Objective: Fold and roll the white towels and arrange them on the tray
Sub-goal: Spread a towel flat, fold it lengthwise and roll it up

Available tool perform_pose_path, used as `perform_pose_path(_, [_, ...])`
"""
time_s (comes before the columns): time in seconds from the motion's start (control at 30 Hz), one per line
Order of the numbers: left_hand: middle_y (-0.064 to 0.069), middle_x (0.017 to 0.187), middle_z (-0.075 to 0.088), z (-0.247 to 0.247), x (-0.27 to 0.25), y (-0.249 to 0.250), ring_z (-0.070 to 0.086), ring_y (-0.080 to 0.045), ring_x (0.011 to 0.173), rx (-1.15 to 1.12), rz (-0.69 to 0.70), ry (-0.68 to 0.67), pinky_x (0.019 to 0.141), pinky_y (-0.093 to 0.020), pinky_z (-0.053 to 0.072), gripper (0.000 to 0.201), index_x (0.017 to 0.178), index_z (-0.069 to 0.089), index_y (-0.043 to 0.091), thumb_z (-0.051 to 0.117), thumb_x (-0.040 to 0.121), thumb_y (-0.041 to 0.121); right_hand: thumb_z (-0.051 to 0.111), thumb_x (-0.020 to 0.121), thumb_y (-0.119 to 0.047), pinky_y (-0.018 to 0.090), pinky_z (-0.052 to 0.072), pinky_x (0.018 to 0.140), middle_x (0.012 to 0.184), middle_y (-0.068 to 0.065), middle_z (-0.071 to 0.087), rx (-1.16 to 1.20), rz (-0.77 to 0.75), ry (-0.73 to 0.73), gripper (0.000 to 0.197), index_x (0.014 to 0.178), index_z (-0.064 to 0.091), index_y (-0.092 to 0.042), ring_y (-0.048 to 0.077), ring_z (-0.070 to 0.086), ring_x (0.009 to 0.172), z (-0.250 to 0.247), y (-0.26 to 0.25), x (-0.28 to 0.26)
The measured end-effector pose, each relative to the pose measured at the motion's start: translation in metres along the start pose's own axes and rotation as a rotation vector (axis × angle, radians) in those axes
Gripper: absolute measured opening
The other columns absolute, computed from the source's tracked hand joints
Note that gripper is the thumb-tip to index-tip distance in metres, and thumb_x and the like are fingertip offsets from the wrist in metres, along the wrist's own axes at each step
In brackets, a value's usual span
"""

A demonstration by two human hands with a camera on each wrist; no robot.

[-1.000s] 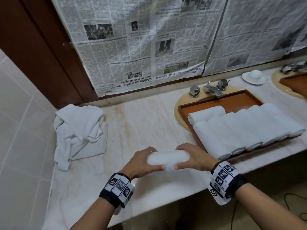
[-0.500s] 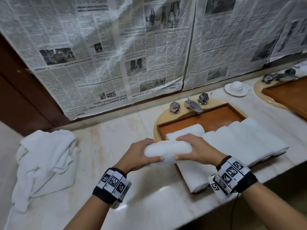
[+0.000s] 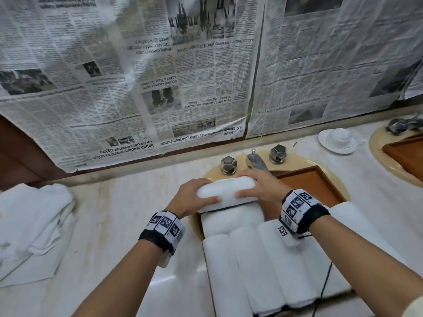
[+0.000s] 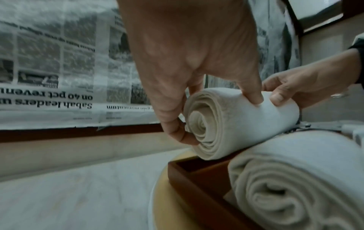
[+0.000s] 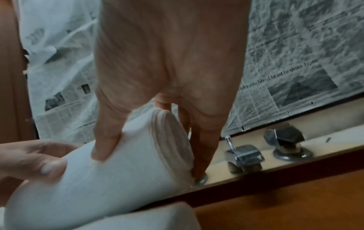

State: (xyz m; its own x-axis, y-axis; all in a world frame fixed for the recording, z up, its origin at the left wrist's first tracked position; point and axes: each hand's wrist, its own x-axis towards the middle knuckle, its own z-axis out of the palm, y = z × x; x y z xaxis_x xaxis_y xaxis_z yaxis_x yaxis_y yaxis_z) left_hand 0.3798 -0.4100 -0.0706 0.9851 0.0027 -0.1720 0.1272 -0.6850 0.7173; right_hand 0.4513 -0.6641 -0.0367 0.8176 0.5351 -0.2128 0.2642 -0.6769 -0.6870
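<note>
Gripping the rolled towel (image 3: 225,188) endwise, left hand (image 3: 194,197) and right hand (image 3: 261,187) bracket it over the tray (image 3: 309,181).

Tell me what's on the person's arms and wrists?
Each wrist wears a black band with white blocks printed in black square codes; the other band matches. The forearms are bare, no sleeves. A thin black cable hangs below the right wrist.

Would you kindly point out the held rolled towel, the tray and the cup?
held rolled towel (image 3: 225,187), head view, bare middle.
tray (image 3: 313,183), head view, bare floor.
cup (image 3: 341,135), head view, its bowl.
</note>
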Motion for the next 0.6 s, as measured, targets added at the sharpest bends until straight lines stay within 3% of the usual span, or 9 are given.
perform_pose_path(0.07, [0.009, 0.124, 0.061, 0.009, 0.011, -0.006, 0.055, -0.012, 0.116, -0.013, -0.038, -0.040, 0.103, -0.031, 0.043, 0.065, 0.122, 0.064, 0.034, 0.079, 0.068, 0.065, 0.083, 0.076, -0.038, 0.017, 0.038, 0.088, 0.120, -0.006, 0.053, -0.006, 0.039, -0.046, 0.062, 0.130, 0.059, -0.020, 0.012, 0.049, 0.117, 0.002, 0.010, 0.012])
perform_pose_path(0.17, [0.008, 0.121, 0.063, 0.018, 0.019, -0.009, 0.056, -0.014, 0.115, 0.020, -0.062, -0.100, 0.100, -0.029, 0.045, 0.052, 0.122, 0.065, 0.032, 0.075, 0.078, 0.058, 0.080, 0.080, -0.040, 0.008, 0.039, 0.077, 0.117, -0.009, 0.059, 0.019, 0.094, -0.119, 0.052, 0.125, 0.060, -0.023, 0.009, 0.054, 0.110, 0.009, 0.023, 0.021])
perform_pose_path(0.3, [0.005, 0.120, 0.066, 0.024, 0.024, -0.011, 0.058, -0.016, 0.113, 0.116, -0.053, -0.181, 0.097, -0.032, 0.046, 0.055, 0.121, 0.067, 0.032, 0.058, 0.083, 0.071, 0.073, 0.079, -0.057, 0.028, 0.047, 0.093, 0.120, -0.006, 0.062, 0.011, 0.185, -0.147, 0.055, 0.121, 0.060, -0.025, 0.012, 0.057, 0.111, 0.015, 0.034, 0.029])
perform_pose_path(0.47, [0.007, 0.127, 0.043, 0.030, 0.024, -0.014, 0.037, -0.016, 0.121, 0.172, -0.121, -0.131, 0.108, -0.033, 0.032, 0.059, 0.129, 0.061, 0.036, 0.057, 0.083, 0.074, 0.067, 0.080, -0.064, 0.036, 0.047, 0.096, 0.117, 0.000, 0.062, -0.113, 0.245, -0.176, 0.060, 0.117, 0.058, -0.017, 0.018, 0.057, 0.108, 0.014, 0.032, 0.029])
perform_pose_path(0.6, [0.004, 0.119, 0.050, 0.029, 0.025, -0.017, 0.051, -0.018, 0.118, 0.089, -0.176, -0.099, 0.101, -0.031, 0.040, 0.060, 0.123, 0.064, 0.034, 0.062, 0.079, 0.075, 0.061, 0.082, -0.068, 0.035, 0.045, 0.096, 0.126, 0.002, 0.058, -0.156, 0.268, -0.206, 0.069, 0.126, 0.054, -0.016, 0.020, 0.054, 0.114, 0.015, 0.027, 0.029])
